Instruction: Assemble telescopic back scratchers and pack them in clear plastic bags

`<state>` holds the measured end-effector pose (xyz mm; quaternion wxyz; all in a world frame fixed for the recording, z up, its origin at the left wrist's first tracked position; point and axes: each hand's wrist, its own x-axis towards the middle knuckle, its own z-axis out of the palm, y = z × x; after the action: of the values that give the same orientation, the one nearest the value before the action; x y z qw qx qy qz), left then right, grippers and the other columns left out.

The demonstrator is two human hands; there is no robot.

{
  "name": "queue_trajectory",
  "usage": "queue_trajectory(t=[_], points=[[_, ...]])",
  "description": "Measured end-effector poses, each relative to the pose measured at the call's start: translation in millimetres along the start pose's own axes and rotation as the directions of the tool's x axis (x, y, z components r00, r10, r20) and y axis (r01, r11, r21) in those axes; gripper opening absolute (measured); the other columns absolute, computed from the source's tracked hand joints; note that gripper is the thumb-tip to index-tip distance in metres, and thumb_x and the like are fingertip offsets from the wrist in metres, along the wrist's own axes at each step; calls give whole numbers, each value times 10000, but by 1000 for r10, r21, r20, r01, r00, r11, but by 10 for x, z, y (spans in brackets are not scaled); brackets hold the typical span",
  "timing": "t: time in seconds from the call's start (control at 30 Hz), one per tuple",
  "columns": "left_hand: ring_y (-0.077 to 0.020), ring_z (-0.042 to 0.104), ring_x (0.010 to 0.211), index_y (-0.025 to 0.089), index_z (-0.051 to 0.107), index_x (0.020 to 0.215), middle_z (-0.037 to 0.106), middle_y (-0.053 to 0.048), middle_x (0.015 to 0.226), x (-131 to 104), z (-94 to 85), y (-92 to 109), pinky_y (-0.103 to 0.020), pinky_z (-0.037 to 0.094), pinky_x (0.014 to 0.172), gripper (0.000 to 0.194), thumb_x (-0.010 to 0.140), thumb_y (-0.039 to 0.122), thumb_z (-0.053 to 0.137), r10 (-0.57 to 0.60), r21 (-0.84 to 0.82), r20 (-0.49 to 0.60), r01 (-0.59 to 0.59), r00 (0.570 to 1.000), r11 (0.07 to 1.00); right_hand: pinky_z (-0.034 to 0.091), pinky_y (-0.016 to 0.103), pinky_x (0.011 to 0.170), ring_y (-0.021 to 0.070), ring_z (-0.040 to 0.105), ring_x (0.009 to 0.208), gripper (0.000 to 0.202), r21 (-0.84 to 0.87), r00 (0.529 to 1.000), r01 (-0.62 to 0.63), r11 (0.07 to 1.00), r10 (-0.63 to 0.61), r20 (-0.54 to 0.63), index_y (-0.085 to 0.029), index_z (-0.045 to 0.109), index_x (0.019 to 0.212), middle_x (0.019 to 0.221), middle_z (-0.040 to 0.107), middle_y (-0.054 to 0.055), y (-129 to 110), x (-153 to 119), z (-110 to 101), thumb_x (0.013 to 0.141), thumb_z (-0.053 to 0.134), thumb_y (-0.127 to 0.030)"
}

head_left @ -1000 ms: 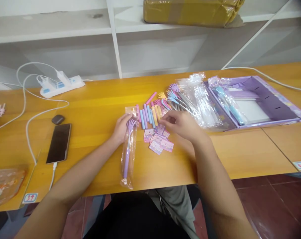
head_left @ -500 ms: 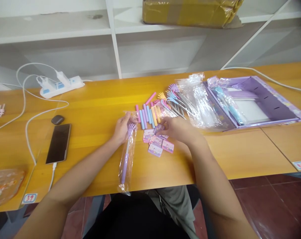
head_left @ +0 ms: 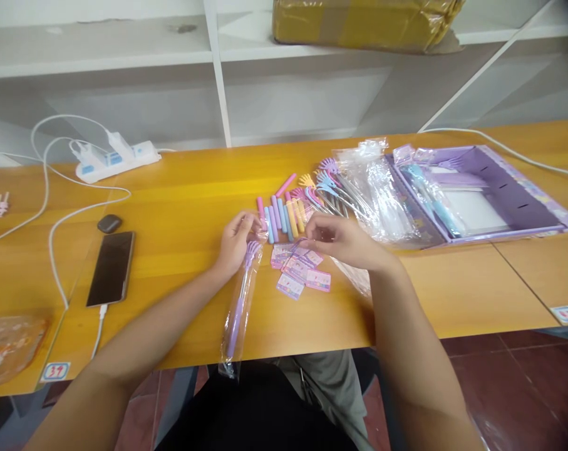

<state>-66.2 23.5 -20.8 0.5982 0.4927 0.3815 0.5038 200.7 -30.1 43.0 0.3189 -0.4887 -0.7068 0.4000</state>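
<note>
My left hand (head_left: 238, 241) is closed on the top of a clear plastic bag. Inside the bag lies a purple back scratcher (head_left: 239, 307), claw end up, its handle reaching past the table's front edge. My right hand (head_left: 342, 238) is pinched over a loose pile of small printed cards (head_left: 295, 266); what its fingertips hold cannot be made out. Crumpled clear plastic (head_left: 354, 275) shows below my right wrist. Behind the hands lie several pastel handle tubes (head_left: 278, 216) in pink, blue, purple and yellow. Beside them are back scratcher rods with claw heads (head_left: 328, 178), partly hidden.
Clear plastic bags (head_left: 382, 194) lie beside an open purple box (head_left: 528, 188) holding a bagged blue item (head_left: 438, 207). To the left are a phone (head_left: 111, 269) on a cable, a dark earbud case (head_left: 109, 223) and a power strip (head_left: 119, 164). A taped carton (head_left: 359, 25) sits on the shelf.
My right hand has risen slightly off the cards, and clear plastic now shows below its wrist. The left hand, still on the bagged back scratcher, has shifted a little to the right.
</note>
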Motion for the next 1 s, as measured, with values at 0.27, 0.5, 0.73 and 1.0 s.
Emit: queue_trajectory(t=[0.27,0.5,0.73,1.0], points=[[-152,615,769,201,694,932,667,-3,867,-51,9,-4,-272,503,715,527,1050,714,667,34,286,168,-82,985,955,584,313,553,162,711,674,406,345,990,87,935,-42,-137,-286,504,1058,888,678,-19,26,98,492,1059,762,-599],[-167,629,720,228,674,1063,632,28,770,-77,-40,-51,-282,489,702,443,1100,661,588,-59,384,249,-43,967,922,644,352,710,182,747,806,355,-109,907,202,973,-228,-355,-270,596,1363,1049,737,38,152,169,606,1063,752,-375],[-151,652,716,224,655,1068,675,25,788,-92,2,19,-272,491,710,387,1070,611,664,-68,348,286,-38,956,937,633,406,784,208,719,827,143,-337,869,269,902,-378,-319,-259,675,1244,1072,738,63,203,193,528,1101,668,-259],[-142,647,674,230,657,1028,643,35,770,-92,-7,-21,-264,491,670,423,1059,651,685,-66,339,264,-28,962,940,683,391,779,228,750,949,279,-361,804,366,858,-487,-342,-288,680,1395,1133,749,71,108,155,498,1120,665,-247]])
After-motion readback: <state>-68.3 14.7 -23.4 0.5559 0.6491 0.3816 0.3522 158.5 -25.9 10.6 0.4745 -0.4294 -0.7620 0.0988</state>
